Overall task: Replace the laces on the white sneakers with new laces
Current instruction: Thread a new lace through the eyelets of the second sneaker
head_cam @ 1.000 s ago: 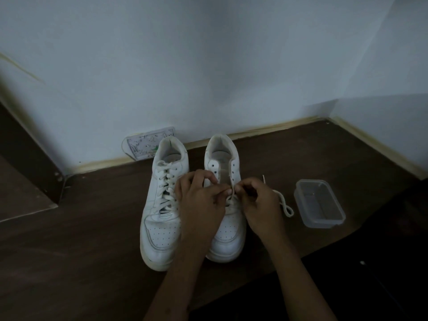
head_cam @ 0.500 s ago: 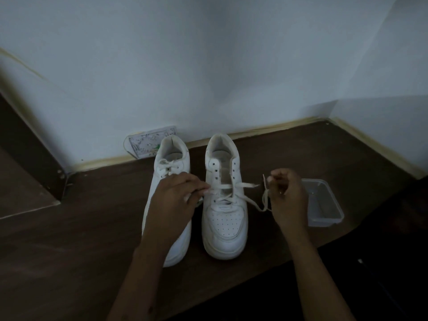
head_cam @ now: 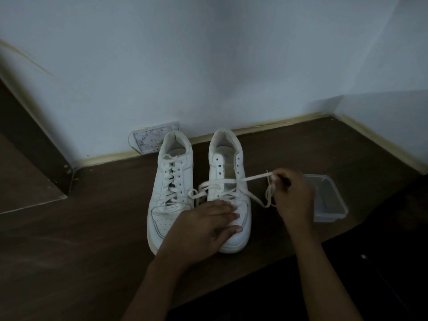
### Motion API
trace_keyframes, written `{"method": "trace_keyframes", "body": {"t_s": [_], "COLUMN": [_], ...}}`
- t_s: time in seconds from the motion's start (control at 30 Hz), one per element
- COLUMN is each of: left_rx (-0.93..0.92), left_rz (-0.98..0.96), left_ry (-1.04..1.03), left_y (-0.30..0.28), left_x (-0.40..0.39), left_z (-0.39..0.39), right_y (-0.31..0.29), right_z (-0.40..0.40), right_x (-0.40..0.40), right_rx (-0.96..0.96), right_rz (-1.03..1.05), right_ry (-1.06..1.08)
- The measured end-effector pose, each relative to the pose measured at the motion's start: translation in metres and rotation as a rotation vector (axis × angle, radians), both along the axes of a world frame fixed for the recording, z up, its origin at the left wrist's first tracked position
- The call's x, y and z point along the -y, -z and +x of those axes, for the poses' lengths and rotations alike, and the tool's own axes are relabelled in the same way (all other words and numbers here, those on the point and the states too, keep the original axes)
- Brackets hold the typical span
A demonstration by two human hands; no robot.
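Two white sneakers stand side by side on a dark wooden surface, toes toward me. The left sneaker point(head_cam: 170, 188) is fully laced. The right sneaker point(head_cam: 225, 167) has a white lace point(head_cam: 251, 178) through only its lower eyelets; the upper eyelets are bare. My left hand point(head_cam: 203, 230) rests with straight fingers on the right sneaker's toe. To the right of that shoe, my right hand point(head_cam: 293, 198) pinches the lace and holds it taut; loose loops hang below my fingers. Another lace end lies between the shoes.
A clear plastic container point(head_cam: 328, 200) sits just right of my right hand. A patterned card point(head_cam: 151, 137) leans against the wall behind the left sneaker. Walls close off the back and right. The wooden surface's front edge runs below the sneakers.
My left hand let go of the lace and dropped onto the right sneaker's toe. My right hand drew the lace farther out to the right, pulling it taut.
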State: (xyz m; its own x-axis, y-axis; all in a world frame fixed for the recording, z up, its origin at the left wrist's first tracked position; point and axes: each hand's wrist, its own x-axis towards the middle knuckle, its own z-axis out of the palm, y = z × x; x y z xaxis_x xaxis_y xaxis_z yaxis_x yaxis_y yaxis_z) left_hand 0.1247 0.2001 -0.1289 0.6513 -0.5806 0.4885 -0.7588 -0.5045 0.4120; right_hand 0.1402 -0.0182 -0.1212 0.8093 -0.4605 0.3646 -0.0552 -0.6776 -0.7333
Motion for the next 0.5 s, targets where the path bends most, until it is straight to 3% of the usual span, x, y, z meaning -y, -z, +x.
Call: {"method": "trace_keyframes", "body": {"t_s": [0.1, 0.33, 0.5], "left_rx": [-0.006, 0.034, 0.016], "left_rz": [0.011, 0.078, 0.096], "left_ry": [-0.014, -0.018, -0.012], "left_y": [0.001, 0.002, 0.004], "left_x": [0.001, 0.002, 0.002], "left_z": [-0.001, -0.001, 0.0], "right_y": [-0.001, -0.002, 0.001], "right_z": [-0.001, 0.001, 0.005], "right_x": [0.008, -0.021, -0.023], "right_rx": [-0.011, 0.073, 0.096], "right_rz": [0.035, -0.026, -0.107], "right_ry": [0.096, -0.472, -0.347]}}
